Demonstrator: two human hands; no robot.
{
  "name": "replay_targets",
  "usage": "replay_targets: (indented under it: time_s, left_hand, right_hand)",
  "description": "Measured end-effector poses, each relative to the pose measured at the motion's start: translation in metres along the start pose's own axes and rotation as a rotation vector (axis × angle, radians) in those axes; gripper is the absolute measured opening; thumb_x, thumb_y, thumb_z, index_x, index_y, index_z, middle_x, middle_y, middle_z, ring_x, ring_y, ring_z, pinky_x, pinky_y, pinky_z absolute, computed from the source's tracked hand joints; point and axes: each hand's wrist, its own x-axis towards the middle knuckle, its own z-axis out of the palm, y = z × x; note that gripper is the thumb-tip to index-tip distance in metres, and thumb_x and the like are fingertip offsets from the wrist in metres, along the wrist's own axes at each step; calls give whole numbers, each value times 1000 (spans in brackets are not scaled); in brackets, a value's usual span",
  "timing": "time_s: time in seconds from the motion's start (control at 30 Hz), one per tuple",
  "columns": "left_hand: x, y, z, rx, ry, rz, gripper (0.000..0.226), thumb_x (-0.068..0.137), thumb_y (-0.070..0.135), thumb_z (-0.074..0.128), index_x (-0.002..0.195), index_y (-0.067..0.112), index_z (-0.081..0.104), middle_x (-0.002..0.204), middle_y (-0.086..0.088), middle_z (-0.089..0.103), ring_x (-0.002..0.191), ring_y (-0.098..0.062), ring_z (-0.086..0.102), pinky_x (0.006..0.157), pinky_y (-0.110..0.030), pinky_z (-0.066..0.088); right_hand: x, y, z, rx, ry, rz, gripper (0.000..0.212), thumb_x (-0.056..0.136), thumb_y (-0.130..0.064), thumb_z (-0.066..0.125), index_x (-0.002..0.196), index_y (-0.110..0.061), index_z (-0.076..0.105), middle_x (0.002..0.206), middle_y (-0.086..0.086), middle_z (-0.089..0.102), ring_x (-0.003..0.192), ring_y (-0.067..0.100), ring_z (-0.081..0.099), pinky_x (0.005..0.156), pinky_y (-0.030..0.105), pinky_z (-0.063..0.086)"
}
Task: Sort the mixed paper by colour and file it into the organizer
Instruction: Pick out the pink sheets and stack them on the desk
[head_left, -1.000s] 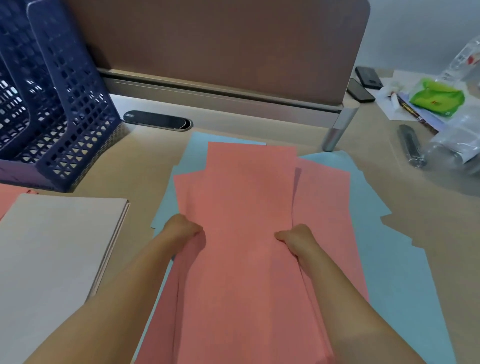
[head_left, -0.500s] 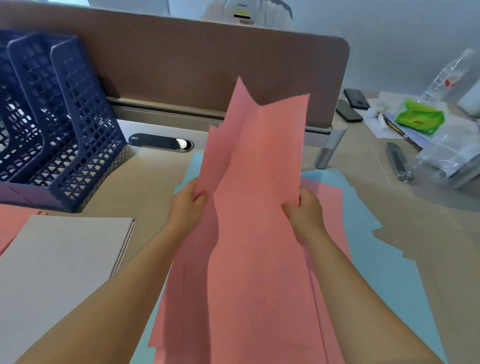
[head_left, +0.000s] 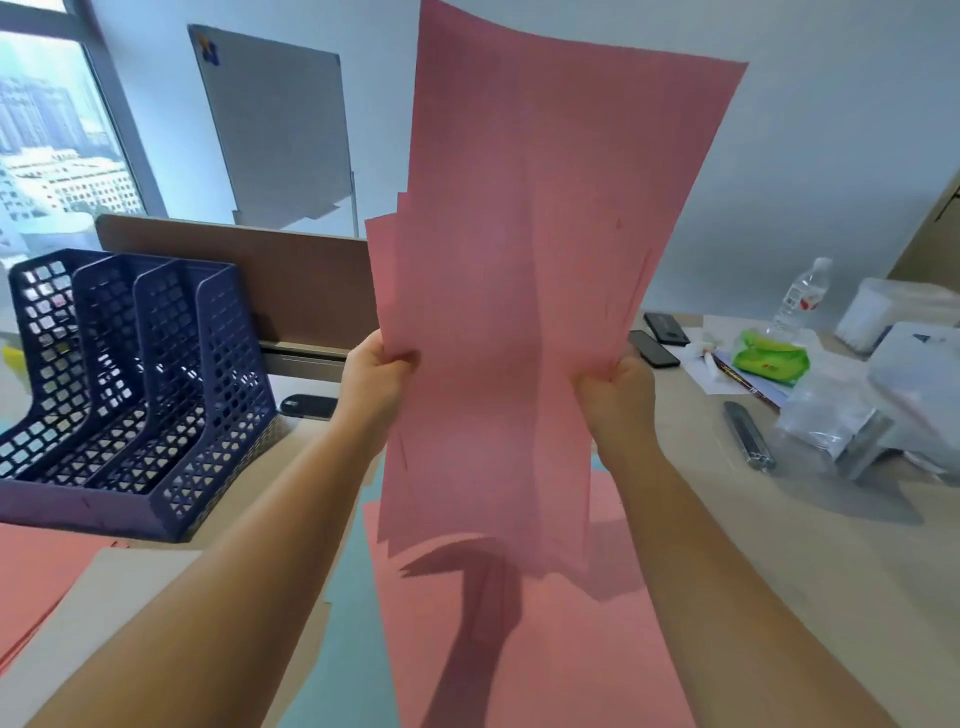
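- Left hand (head_left: 376, 379) and right hand (head_left: 615, 392): both clamp the side edges of one pink sheaf (head_left: 524, 291), fingers curled round the paper. Sheaf held upright in the air above the worktop (head_left: 779, 561), well clear of it.
- Sheaf is several sheets; edges staggered at the left side and along the bottom, so not squared up.
- Organizer (head_left: 140, 384): dark blue mesh, three upright slots, stands on the worktop to the left of the left hand. No paper visible in any slot through the mesh, as far as can be made out.
- Left on the worktop under the raised sheaf: more pink sheets (head_left: 545, 649), with blue sheets (head_left: 353, 639) showing beside them. Count not readable.
- Near left corner: a pale stack (head_left: 119, 613) and, at the frame edge, a second pink pile (head_left: 36, 582). These look like piles already separated by colour; judgement only.
- Progress, judged: sorting partly done, filing not begun. Pink being gathered; blue not yet collected; all colours have yet to go into slots.
- Next likely need: square the sheaf's edges before it goes in a slot.
- Right side clutter: water bottle (head_left: 802, 293), green packet (head_left: 771, 358), two phones (head_left: 660, 338). Not task items.
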Motion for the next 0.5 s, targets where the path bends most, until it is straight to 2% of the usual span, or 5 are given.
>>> replay_targets:
  time_s: [0.1, 0.2, 0.3, 0.4, 0.5]
  left_hand:
    - [2, 2, 1, -57, -16, -12, 37, 84, -12, 48, 80, 22, 60, 80, 0, 60, 83, -22, 54, 79, -35, 45]
    - [2, -11, 0, -82, -22, -61, 35, 81, -12, 54, 83, 22, 58, 81, 0, 61, 85, -24, 55, 82, -37, 45]
    - [3, -28, -3, -61, -13, -113, 33, 77, -15, 57, 91, 14, 57, 80, 1, 60, 85, -23, 54, 82, -34, 44]
    - [5, -36, -7, -59, -5, -152, 36, 77, -16, 58, 100, 11, 54, 79, 2, 57, 76, -15, 53, 69, -23, 44]
    - [8, -42, -12, -43, -1, -166, 33, 76, -15, 60, 86, 16, 57, 77, 2, 57, 72, -10, 52, 67, -20, 42]
  right_hand:
    - [1, -4, 0, 8, -6, 4, 29, 83, 8, 50, 95, -17, 54, 73, -5, 55, 65, 8, 51, 53, 9, 43]
    - [0, 7, -3, 27, -28, 71, 31, 81, 9, 56, 109, -4, 57, 80, -2, 59, 76, 15, 56, 73, 26, 46]
    - [-3, 18, -8, 14, -61, 136, 35, 81, 8, 58, 114, -1, 55, 79, -5, 57, 71, 9, 55, 65, 16, 47]
    - [-2, 23, -10, 21, -77, 167, 34, 79, 10, 61, 111, 1, 58, 76, -6, 58, 70, 6, 54, 62, 12, 46]
    - [2, 26, -8, 28, -82, 183, 32, 77, 13, 63, 106, -1, 60, 76, -4, 59, 70, 10, 56, 65, 12, 48]
